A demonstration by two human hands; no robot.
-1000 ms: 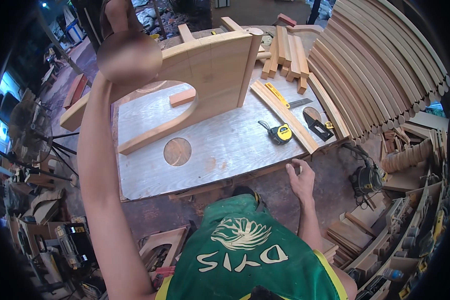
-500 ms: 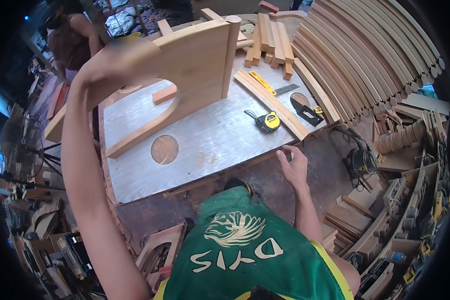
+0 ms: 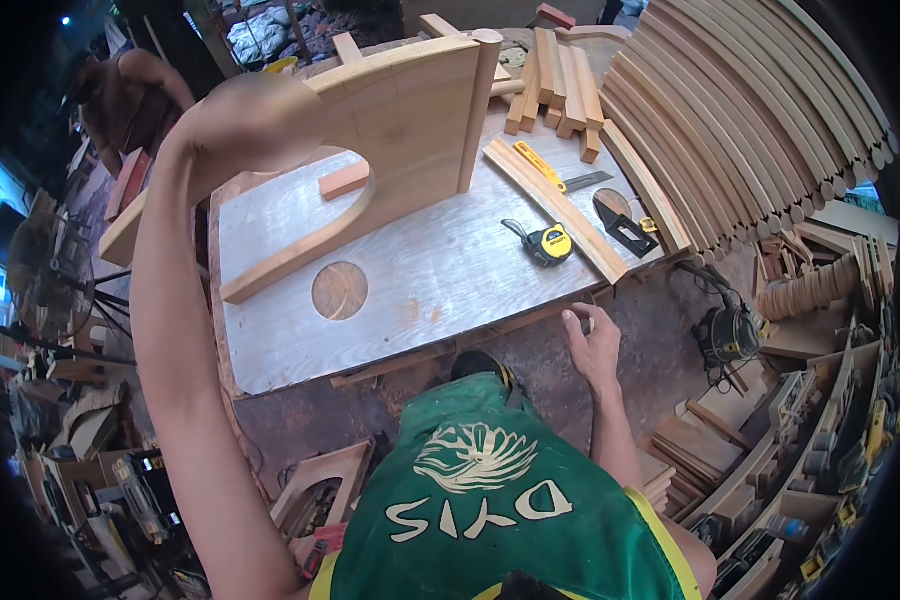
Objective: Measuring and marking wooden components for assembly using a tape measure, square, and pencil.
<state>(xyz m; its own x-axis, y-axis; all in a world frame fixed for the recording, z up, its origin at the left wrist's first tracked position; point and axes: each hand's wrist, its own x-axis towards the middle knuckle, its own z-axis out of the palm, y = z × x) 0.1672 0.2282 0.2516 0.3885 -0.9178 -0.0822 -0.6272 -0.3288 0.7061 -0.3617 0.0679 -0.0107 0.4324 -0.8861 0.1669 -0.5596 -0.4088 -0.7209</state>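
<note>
An upright wooden panel with a curved cut-out along its lower side stands on the pale worktable. At its top left edge is my left hand, closed over the wood, though the fingers are smeared. Just off the table's near edge hangs my right hand, loosely curled with the thumb apart, and I make out nothing in it. Nearest to that hand lies a long wooden strip. Beside the strip rest a yellow and black tape measure, a try square with a yellow handle and a black angled tool.
Several short wooden blocks are piled at the back of the table. A long row of curved wooden pieces fills the far right. A corded power tool sits right of the table. Another person is at the far left.
My view has shifted slightly, so the table and panel appear a little farther right. My left hand stays on the panel. The other person has bent forward.
</note>
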